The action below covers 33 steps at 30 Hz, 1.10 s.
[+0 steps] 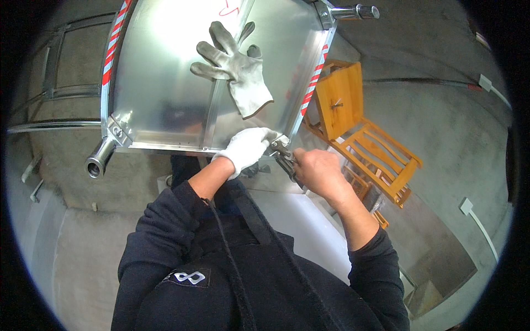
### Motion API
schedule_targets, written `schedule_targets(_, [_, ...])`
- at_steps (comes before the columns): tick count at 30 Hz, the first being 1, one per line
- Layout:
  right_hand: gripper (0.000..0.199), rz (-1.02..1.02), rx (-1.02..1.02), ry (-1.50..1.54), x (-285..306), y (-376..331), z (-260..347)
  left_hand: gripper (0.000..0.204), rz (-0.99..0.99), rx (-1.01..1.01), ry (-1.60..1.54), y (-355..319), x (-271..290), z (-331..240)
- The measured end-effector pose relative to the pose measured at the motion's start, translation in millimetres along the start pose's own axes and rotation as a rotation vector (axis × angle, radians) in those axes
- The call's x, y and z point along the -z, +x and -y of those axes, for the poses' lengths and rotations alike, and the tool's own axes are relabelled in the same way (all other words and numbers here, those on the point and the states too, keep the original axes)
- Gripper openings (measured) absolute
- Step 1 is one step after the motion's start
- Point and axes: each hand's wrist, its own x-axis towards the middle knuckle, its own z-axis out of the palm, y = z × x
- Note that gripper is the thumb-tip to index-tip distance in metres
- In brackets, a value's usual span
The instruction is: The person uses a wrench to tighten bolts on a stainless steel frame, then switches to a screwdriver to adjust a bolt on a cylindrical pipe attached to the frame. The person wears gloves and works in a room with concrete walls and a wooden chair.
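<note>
My left hand [249, 148], in a white glove, lies over the near edge of a shiny metal platform [165, 105]. Its fingers are bent together at the near right corner; whatever they pinch there is hidden. My bare right hand [320, 170] is closed around the dark handles of a pair of pliers [285, 161]. The jaws of the pliers meet the metal at that corner, close beside my left fingertips. Farther up, a loose grey-white glove [234, 69] rests on the platform, its fingers pointing away from me.
Red and white striped tape [115, 41] runs along the platform's sides. Round tube ends stick out at the near left [99, 159] and far right [356, 12] corners. To the right are wooden chairs [342, 102]. A white surface [292, 212] lies below my hands.
</note>
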Motion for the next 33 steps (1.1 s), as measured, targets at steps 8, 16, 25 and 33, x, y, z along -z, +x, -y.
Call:
schedule_targets(8, [0.013, 0.070, 0.022, -0.027, 9, 6, 3, 0.032, -0.017, -0.065, 0.200, 5, -17, 5])
schedule_targets(16, [0.012, 0.054, 0.015, 0.010, 4, 5, -5, 0.030, 0.050, -0.071, 0.257, 8, -3, -8])
schedule_targets(25, [0.010, 0.034, 0.126, 0.006, 7, 10, -25, 0.027, 0.034, -0.067, 0.296, 12, -8, 1])
schedule_targets(33, [0.015, 0.086, 0.203, -0.005, 10, 28, -60, 0.022, 0.058, -0.042, 0.294, 15, -8, 0])
